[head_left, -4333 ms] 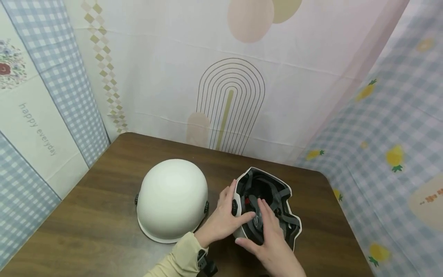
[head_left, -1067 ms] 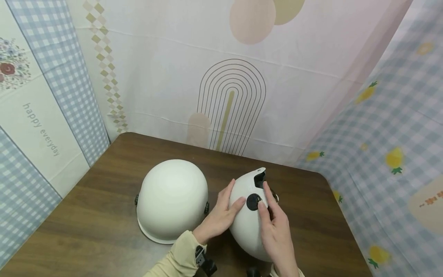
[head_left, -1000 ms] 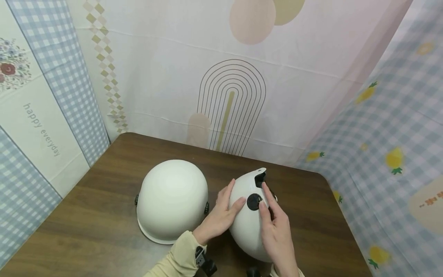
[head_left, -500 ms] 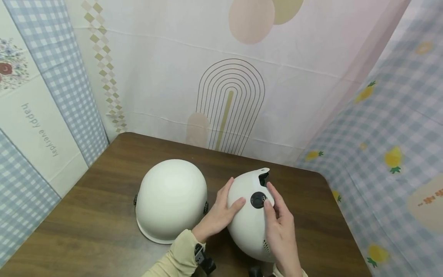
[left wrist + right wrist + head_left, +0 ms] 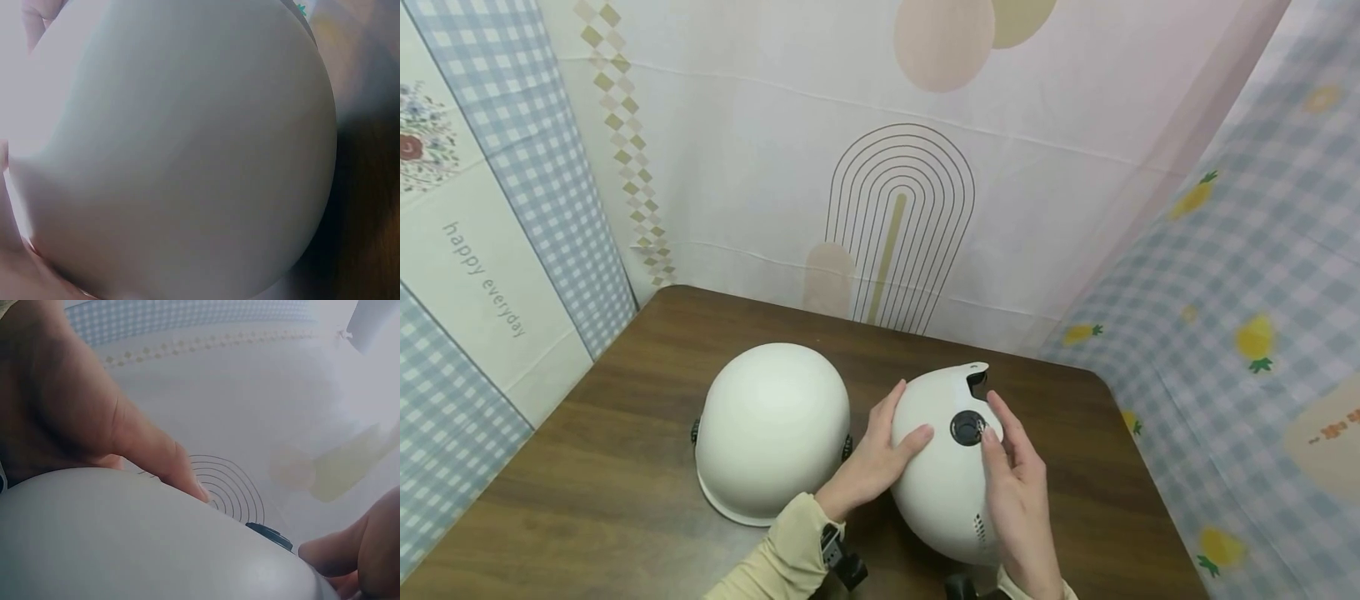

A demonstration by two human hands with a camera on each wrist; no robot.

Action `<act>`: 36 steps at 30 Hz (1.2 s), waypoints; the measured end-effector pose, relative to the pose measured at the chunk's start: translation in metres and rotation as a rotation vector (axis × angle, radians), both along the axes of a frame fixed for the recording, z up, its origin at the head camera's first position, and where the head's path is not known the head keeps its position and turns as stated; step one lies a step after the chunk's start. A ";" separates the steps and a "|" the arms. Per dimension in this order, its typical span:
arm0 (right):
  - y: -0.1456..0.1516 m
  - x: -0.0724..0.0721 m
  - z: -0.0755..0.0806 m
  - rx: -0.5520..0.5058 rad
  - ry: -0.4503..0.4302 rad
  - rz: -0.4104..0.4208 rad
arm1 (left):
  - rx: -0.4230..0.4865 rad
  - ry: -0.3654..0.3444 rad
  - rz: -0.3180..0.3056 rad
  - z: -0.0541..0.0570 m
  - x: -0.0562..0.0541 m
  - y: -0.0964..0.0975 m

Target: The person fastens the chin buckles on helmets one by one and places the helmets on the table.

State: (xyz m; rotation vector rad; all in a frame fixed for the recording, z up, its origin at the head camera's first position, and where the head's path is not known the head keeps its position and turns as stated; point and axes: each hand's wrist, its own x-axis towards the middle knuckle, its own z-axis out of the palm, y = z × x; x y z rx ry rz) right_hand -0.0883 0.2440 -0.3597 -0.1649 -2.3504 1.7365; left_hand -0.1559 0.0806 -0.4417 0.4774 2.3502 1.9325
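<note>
A white helmet (image 5: pixel 938 483) is between my two hands, its smooth shell turned up and its rim to the right. On its side is a round black knob (image 5: pixel 967 427); small vent holes show lower down. My left hand (image 5: pixel 872 462) holds the shell's left side, thumb on top. My right hand (image 5: pixel 1018 492) grips the rim, thumb beside the knob and fingers passing behind the edge. The shell (image 5: pixel 187 150) fills most of the left wrist view. In the right wrist view, the knob (image 5: pixel 270 536) lies between both thumbs. The helmet's inside is mostly hidden.
A second white helmet (image 5: pixel 772 433) stands dome up on the brown wooden table (image 5: pixel 610 483), just left of my left hand. Patterned cloths hang behind the table (image 5: pixel 760 167) and along both sides.
Earlier the helmet lay with its dark inside and straps facing up; now its shell faces up. Within the last second it has turned slightly rightward, bringing vent holes into view.
</note>
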 end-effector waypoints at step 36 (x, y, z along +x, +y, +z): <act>0.024 -0.009 0.013 -0.399 -0.109 0.057 | -0.032 -0.031 -0.026 0.012 0.003 -0.001</act>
